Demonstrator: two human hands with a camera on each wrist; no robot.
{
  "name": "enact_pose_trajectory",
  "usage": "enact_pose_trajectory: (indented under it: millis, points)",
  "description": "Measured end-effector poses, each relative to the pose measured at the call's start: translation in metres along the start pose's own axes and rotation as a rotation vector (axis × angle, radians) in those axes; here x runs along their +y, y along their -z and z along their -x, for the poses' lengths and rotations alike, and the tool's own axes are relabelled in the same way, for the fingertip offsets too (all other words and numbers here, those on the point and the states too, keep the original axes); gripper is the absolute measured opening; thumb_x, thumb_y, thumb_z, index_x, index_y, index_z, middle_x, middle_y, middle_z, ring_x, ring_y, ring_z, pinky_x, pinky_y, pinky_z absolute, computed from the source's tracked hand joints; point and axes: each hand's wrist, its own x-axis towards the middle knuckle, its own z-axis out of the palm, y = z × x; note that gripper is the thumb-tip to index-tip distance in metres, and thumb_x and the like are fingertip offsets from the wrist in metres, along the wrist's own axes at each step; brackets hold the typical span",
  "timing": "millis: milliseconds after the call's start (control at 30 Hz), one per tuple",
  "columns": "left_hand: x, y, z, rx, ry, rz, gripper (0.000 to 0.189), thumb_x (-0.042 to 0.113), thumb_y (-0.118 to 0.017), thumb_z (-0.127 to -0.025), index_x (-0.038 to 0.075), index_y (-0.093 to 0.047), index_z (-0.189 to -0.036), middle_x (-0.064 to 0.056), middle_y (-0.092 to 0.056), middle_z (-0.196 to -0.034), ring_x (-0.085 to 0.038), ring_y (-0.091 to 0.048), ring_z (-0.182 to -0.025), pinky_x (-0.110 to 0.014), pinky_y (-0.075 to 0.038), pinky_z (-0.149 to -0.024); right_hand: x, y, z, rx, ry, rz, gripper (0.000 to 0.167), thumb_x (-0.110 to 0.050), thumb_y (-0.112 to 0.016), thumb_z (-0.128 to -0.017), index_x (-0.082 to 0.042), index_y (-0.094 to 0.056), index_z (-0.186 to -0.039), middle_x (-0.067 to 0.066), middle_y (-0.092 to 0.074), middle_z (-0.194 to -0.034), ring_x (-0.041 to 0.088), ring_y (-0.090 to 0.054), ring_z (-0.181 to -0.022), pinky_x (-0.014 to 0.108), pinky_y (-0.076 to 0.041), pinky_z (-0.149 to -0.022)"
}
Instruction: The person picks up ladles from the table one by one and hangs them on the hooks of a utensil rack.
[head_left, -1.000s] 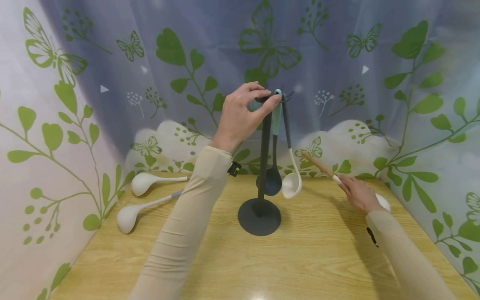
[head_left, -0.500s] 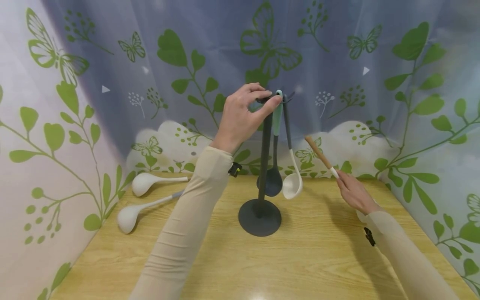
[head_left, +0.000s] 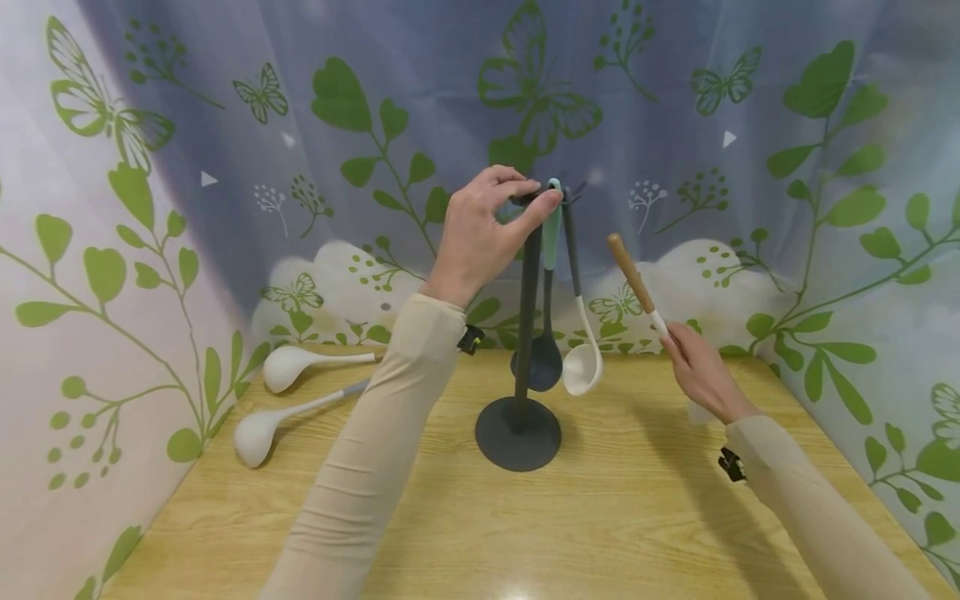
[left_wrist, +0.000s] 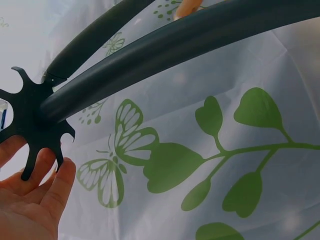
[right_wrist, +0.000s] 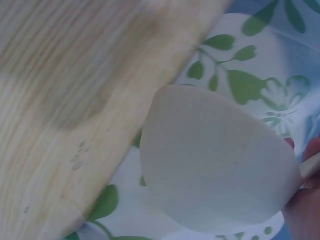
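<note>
In the head view, a dark utensil stand (head_left: pixel 529 308) rises upright from its round base. My left hand (head_left: pixel 480 233) grips its top from the left; in the left wrist view the fingertips (left_wrist: pixel 64 175) lie among the stand's curved hooks (left_wrist: pixel 31 107). Two utensils hang there: a dark ladle (head_left: pixel 549 360) with a mint handle and a white ladle (head_left: pixel 582 371) with a dark upper handle. To the right, my right hand (head_left: pixel 703 371) holds a white ladle with a wooden handle (head_left: pixel 632 275) pointing up and left. Its white bowl (right_wrist: pixel 220 160) fills much of the right wrist view.
Two more white ladles lie on the left of the wooden table, one toward the back (head_left: pixel 285 367) and one nearer (head_left: pixel 257 437). My left forearm overlaps their handle ends. A leaf-patterned curtain (head_left: pixel 450 100) encloses the back and sides.
My right hand has raised the wooden-handled ladle, and its handle has swung up to a steeper angle. The left hand keeps its place on the stand.
</note>
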Motion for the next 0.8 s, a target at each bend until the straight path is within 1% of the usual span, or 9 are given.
enact_pose_trajectory:
  millis: [100, 200, 300, 367, 500, 600, 700, 800]
  points:
    - [0.001, -0.001, 0.001, 0.014, -0.003, -0.003, 0.037, 0.039, -0.067, -0.094, 0.009, -0.074, -0.114, -0.003, -0.065, -0.115, -0.016, -0.061, -0.104, -0.028, -0.048, -0.090, -0.008, 0.000, -0.003, 0.018, 0.011, -0.027, 0.043, -0.023, -0.035, -0.109, 0.000, -0.047, -0.143, 0.018, -0.059, -0.106, 0.026, -0.050, -0.084, 0.042, -0.040, -0.072]
    - [0.002, -0.002, 0.002, 0.023, 0.001, -0.020, 0.038, 0.041, -0.067, -0.093, 0.009, -0.075, -0.114, -0.003, -0.065, -0.114, -0.016, -0.061, -0.104, -0.028, -0.048, -0.090, -0.016, 0.000, -0.004, 0.033, 0.034, -0.040, 0.043, -0.022, -0.036, -0.108, -0.003, -0.044, -0.146, 0.018, -0.060, -0.104, 0.024, -0.052, -0.084, 0.040, -0.042, -0.070]
    - [0.003, -0.003, 0.002, 0.035, -0.004, -0.036, 0.038, 0.041, -0.067, -0.093, 0.009, -0.075, -0.113, -0.002, -0.065, -0.113, -0.016, -0.061, -0.103, -0.028, -0.048, -0.090, -0.023, 0.001, -0.005, 0.052, 0.066, -0.040, 0.044, -0.021, -0.038, -0.108, -0.007, -0.042, -0.149, 0.014, -0.060, -0.101, 0.018, -0.052, -0.081, 0.036, -0.043, -0.068]
    - [0.003, -0.003, 0.002, 0.042, -0.005, -0.047, 0.038, 0.041, -0.067, -0.093, 0.009, -0.075, -0.113, -0.002, -0.065, -0.113, -0.016, -0.061, -0.103, -0.028, -0.048, -0.089, -0.027, 0.002, -0.005, 0.069, 0.084, -0.050, 0.043, -0.020, -0.039, -0.108, -0.008, -0.043, -0.149, 0.012, -0.060, -0.099, 0.015, -0.051, -0.078, 0.032, -0.042, -0.065]
    - [0.005, -0.005, 0.002, 0.050, -0.004, -0.072, 0.039, 0.043, -0.066, -0.093, 0.010, -0.075, -0.113, -0.003, -0.065, -0.113, -0.016, -0.060, -0.104, -0.028, -0.049, -0.089, -0.035, 0.005, -0.004, 0.097, 0.087, -0.122, 0.043, -0.019, -0.042, -0.107, -0.010, -0.045, -0.148, 0.011, -0.061, -0.097, 0.009, -0.048, -0.071, 0.026, -0.042, -0.059]
    - [0.005, -0.005, 0.002, 0.071, -0.025, -0.078, 0.039, 0.042, -0.067, -0.093, 0.009, -0.075, -0.112, -0.004, -0.066, -0.112, -0.017, -0.061, -0.103, -0.029, -0.049, -0.089, -0.043, 0.007, -0.004, 0.123, 0.081, -0.174, 0.043, -0.017, -0.044, -0.106, -0.013, -0.045, -0.148, 0.012, -0.063, -0.099, 0.005, -0.051, -0.073, 0.021, -0.045, -0.060]
    - [0.005, -0.005, 0.003, 0.089, -0.036, -0.084, 0.038, 0.041, -0.067, -0.093, 0.008, -0.075, -0.110, -0.005, -0.066, -0.111, -0.018, -0.061, -0.103, -0.030, -0.050, -0.088, -0.053, 0.007, -0.005, 0.157, 0.096, -0.186, 0.043, -0.014, -0.046, -0.105, -0.015, -0.046, -0.148, 0.011, -0.064, -0.097, 0.004, -0.052, -0.074, 0.018, -0.046, -0.061]
    - [0.005, -0.004, 0.004, 0.103, -0.043, -0.089, 0.038, 0.040, -0.068, -0.092, 0.007, -0.076, -0.109, -0.005, -0.066, -0.111, -0.018, -0.061, -0.102, -0.032, -0.050, -0.088, -0.065, 0.007, -0.008, 0.191, 0.125, -0.198, 0.043, -0.010, -0.048, -0.104, -0.016, -0.048, -0.146, 0.007, -0.062, -0.093, 0.003, -0.052, -0.071, 0.018, -0.045, -0.059]
